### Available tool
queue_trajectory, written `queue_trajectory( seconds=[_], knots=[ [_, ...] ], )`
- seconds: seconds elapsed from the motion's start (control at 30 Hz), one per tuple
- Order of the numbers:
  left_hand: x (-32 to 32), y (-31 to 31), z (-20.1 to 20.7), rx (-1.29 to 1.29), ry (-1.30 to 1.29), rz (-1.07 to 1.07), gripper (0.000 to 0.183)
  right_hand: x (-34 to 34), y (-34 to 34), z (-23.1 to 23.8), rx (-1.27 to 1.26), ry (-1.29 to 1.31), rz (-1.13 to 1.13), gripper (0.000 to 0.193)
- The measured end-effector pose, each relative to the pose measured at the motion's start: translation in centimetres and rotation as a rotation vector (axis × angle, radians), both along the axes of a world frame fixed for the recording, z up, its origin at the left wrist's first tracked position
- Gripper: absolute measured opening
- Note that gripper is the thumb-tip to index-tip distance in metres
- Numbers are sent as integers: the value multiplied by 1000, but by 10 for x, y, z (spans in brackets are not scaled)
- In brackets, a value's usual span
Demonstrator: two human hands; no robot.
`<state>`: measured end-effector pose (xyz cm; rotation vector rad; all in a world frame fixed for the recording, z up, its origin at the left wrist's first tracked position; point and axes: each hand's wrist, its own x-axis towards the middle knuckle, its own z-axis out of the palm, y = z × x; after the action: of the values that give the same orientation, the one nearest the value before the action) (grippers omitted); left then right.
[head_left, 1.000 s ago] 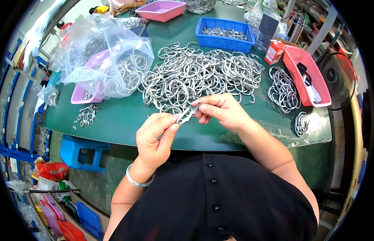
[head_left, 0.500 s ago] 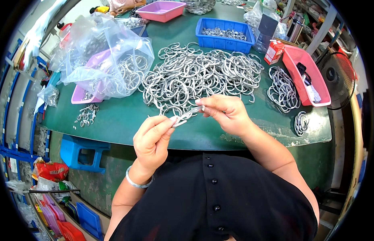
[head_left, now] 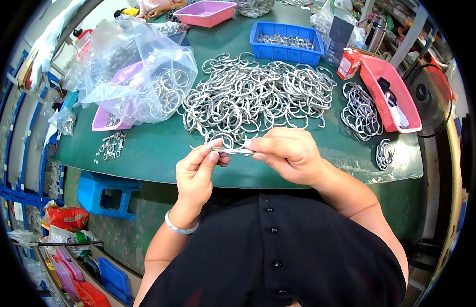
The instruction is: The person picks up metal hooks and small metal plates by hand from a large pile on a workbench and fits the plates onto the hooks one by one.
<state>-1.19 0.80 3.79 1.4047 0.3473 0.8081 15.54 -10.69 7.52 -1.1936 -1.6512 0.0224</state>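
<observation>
At the frame's centre, our left hand [head_left: 196, 170] and right hand [head_left: 293, 154] pinch opposite ends of a silvery metal piece [head_left: 232, 151], seemingly to hold it steady, while we have the ring pile [head_left: 263, 94] just above, presumably for easy reach.

A plain black top [head_left: 325, 250] in soft, loosely draped cloth is worn, fastened down the middle by a straight placket [head_left: 269, 245] edged with a seam, on which a row of small, round, glossy dark buttons [head_left: 277, 264] is set, their domed faces touched by points of light. The left wrist is circled by a single smooth bangle [head_left: 179, 228], rounded in section and whitish with a faint grey-blue cast. The hands [head_left: 294, 156] and forearms [head_left: 345, 189] are bare, and whether short sleeves are worn cannot be told.
</observation>
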Motion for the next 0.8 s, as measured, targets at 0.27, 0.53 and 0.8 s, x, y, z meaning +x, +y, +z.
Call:
queue_trajectory(
  seconds=[0.27, 0.53, 0.8],
  knots=[
    [6, -5, -7, -479, -23, -292, 21, -16, 4, 7, -131, 341, 108, 19],
    [7, -7, -3, -615, 16, -387, 17, -12, 3, 6, -207, 411, 90, 21],
    [8, -6, -4, -643, 72, -408, 17, -10, 3, 8, -317, 587, 96, 17]
  ],
)
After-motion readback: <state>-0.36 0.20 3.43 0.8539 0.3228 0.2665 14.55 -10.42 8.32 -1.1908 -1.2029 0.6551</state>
